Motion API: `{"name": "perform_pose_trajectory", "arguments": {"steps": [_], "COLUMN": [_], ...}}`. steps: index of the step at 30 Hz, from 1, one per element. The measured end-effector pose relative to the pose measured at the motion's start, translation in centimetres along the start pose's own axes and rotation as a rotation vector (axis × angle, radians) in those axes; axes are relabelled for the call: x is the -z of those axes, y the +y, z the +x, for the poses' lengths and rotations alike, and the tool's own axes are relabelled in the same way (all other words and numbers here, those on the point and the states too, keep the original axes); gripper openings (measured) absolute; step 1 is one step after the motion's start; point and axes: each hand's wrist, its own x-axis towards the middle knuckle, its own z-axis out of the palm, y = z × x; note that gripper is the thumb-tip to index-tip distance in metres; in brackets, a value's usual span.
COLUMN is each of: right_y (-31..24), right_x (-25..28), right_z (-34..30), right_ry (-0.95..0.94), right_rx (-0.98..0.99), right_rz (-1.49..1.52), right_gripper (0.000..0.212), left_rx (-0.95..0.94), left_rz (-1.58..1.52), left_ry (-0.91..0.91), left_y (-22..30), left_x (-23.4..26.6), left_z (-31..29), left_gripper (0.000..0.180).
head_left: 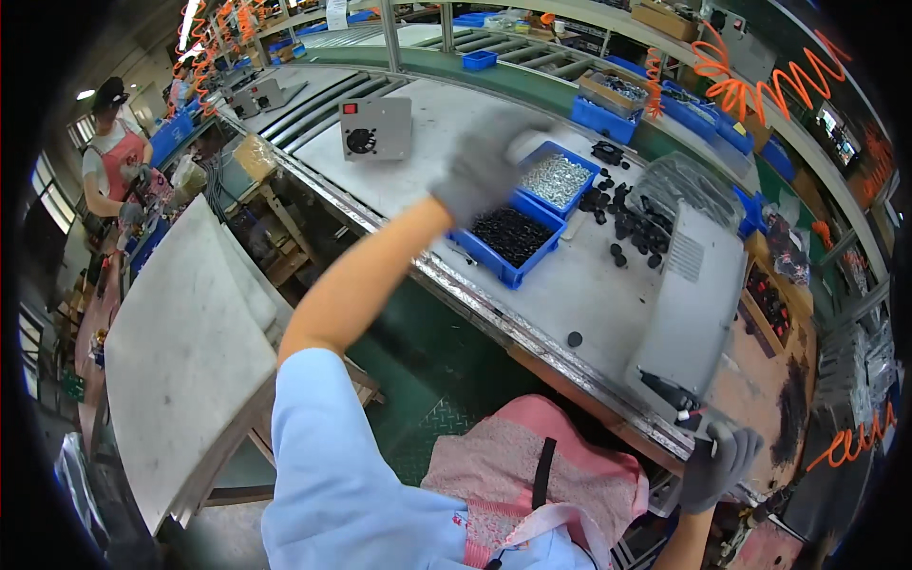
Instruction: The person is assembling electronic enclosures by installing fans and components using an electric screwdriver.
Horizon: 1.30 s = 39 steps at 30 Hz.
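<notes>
My left hand (484, 161), in a grey glove, is smeared by motion above the bench, over the blue bins. Below it, one blue bin (513, 280) holds small black parts (511, 236), and the bin behind it is full of silvery screws (556, 179). At the front edge of the bench, my right hand (719, 465), also gloved, has its fingers curled; what they hold, if anything, is hidden. Just beyond it lies a grey metal housing (679, 313) with vent slots and dark wiring at its near end.
Loose black round parts (622, 218) lie beside a clear plastic bag (689, 185). A grey box with a fan (375, 130) stands farther left near rollers. A pale slab stack (185, 342) stands left of the bench. Another person (119, 161) works at far left.
</notes>
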Motion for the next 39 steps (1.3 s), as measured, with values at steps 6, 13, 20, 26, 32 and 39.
{"name": "perform_pose_trajectory", "arguments": {"steps": [6, 13, 20, 26, 32, 39], "right_y": [-4.0, -6.3, -4.3, -3.9, -4.5, -4.7], "right_x": [-2.8, -6.5, -13.5, -14.9, -15.5, -15.5], "right_z": [8.3, 11.3, 1.5, -3.5, -3.6, -4.0], "right_ry": [0.187, 0.282, -0.276, -0.4, -0.36, -0.395], "right_rx": [0.16, 0.176, 0.059, -0.153, -0.171, -0.186], "right_rz": [0.068, 0.189, 0.274, 0.362, 0.3, 0.23], "right_gripper": [0.028, 0.022, 0.023, 0.021, 0.02, 0.017], "left_rx": [-0.49, -0.279, 0.168, 1.024, 0.811, 0.853], "left_rz": [-0.258, 0.308, 0.579, 0.721, 0.738, 0.6], "left_ry": [-0.373, -0.127, -0.172, -0.061, -0.538, -0.458], "left_y": [15.5, 5.2, -12.1, -20.0, -22.4, -23.0], "left_x": [1.6, 3.0, 4.2, 6.7, 5.5, 6.6], "left_z": [-0.7, -0.4, -3.1, -8.6, -21.5, -20.6], "left_gripper": [0.049, 0.047, 0.042, 0.063, 0.056, 0.05]}}
